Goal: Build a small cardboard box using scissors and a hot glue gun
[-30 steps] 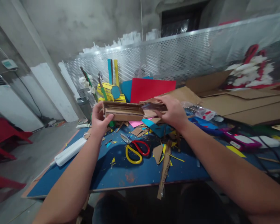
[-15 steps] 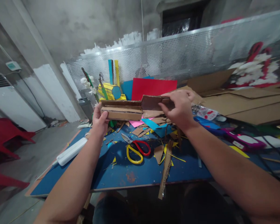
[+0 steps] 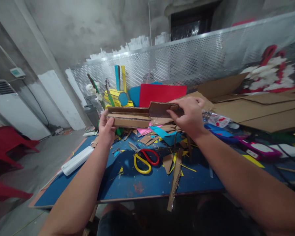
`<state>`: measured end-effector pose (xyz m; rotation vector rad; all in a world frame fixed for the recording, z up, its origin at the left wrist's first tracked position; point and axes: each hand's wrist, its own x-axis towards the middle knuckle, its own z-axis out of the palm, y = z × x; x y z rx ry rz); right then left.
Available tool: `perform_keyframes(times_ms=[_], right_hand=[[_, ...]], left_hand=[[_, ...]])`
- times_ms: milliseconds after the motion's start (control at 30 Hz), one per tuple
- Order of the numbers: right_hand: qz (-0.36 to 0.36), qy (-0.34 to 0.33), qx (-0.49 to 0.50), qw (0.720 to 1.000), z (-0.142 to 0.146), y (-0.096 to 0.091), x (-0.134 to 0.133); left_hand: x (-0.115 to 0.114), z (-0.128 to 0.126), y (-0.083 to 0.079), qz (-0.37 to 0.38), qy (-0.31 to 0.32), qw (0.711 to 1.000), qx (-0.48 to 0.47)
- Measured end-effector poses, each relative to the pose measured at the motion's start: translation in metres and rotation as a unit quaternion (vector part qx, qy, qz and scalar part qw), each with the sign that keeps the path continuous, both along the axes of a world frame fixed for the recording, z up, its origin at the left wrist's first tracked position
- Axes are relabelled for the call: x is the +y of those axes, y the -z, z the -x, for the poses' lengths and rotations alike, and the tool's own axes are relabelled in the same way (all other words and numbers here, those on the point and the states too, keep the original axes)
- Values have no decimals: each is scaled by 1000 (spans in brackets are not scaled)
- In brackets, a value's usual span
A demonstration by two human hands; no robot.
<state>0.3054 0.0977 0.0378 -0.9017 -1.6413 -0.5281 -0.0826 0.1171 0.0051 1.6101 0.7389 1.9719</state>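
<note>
Above the table a long, narrow piece of folded cardboard (image 3: 131,122) is held up between my hands. Its left part forms an open trough, while the right part is a flat flap (image 3: 159,109) that tilts up at the joint. My left hand (image 3: 106,127) grips the left end, thumb on the front wall. At the right end, my right hand (image 3: 190,114) pinches the flap between thumb and fingers; the fingertips are partly hidden behind it. Scissors (image 3: 144,159) with one red and one yellow handle lie on the table below.
Cardboard and paper scraps (image 3: 172,134) litter the blue table (image 3: 127,186). A white power strip (image 3: 77,160) lies at left. A yellow paper model (image 3: 116,98) and red sheet (image 3: 162,95) stand behind. Large cardboard (image 3: 255,109), a plastic bottle (image 3: 218,120) and a purple device (image 3: 258,147) are at right.
The whole view has shifted slightly, so things appear a little lower. Both hands keep the same hold on the folded cardboard.
</note>
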Motion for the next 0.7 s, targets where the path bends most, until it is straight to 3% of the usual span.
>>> perform_keyframes(times_ms=[333, 467, 700], right_hand=[[-8, -1, 12, 1000, -2, 1, 7], [-17, 2, 5, 1000, -2, 3, 8], [-26, 10, -2, 1000, -2, 3, 1]], left_hand=[[-7, -9, -5, -99, -83, 990, 52], [-5, -10, -2, -76, -86, 992, 42], [-7, -15, -4, -11, -49, 996, -69]])
